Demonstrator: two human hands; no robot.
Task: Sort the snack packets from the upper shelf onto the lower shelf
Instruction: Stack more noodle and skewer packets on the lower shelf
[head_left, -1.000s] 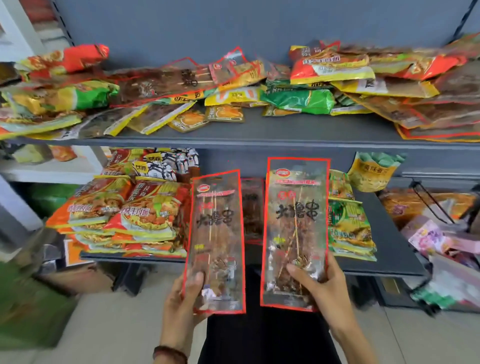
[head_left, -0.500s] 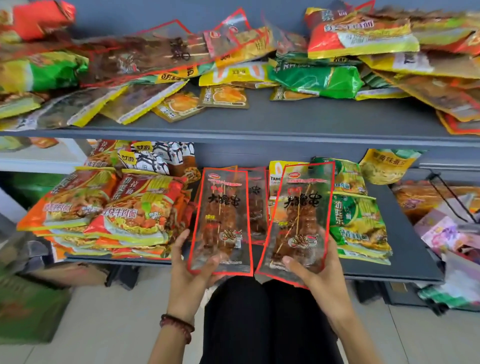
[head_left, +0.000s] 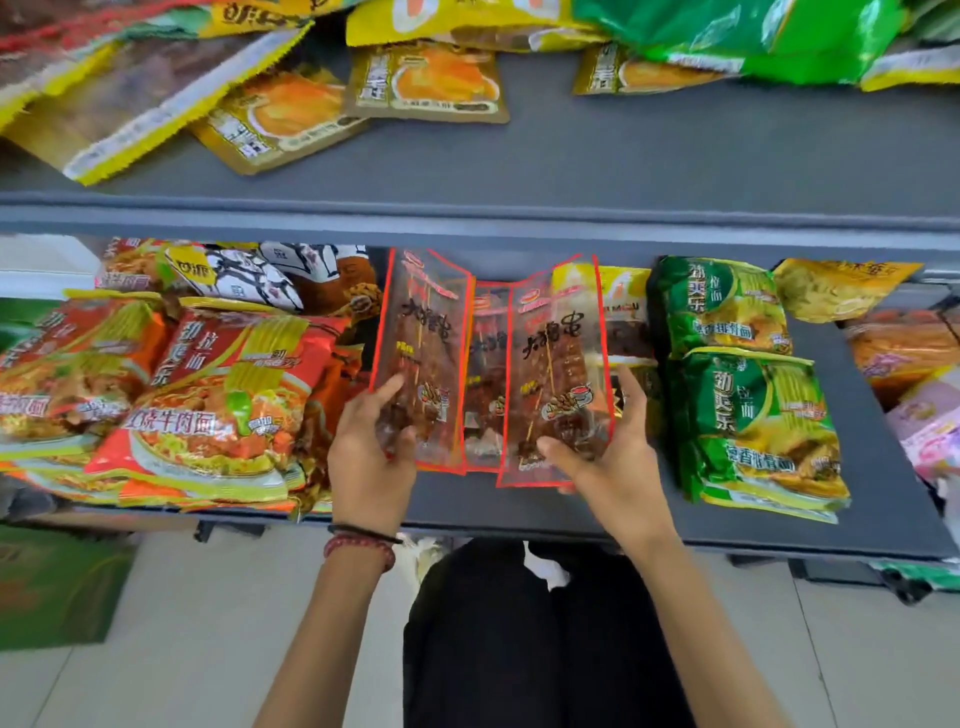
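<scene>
Lower shelf (head_left: 649, 512): grey, crowded with packets.
Left hand (head_left: 370, 457): pinching a red-edged skewer packet (head_left: 422, 343).
Right hand (head_left: 610, 452): gripping a second skewer packet (head_left: 558, 358).

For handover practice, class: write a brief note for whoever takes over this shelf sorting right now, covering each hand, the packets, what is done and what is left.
Left hand grips the left skewer packet; right hand grips the right skewer packet.
Both are held over the lower shelf, above a third skewer packet.
Done: red noodle packs and green noodle packs stacked either side.
Left: set these two down, then move the loose packets off the upper shelf.
</scene>
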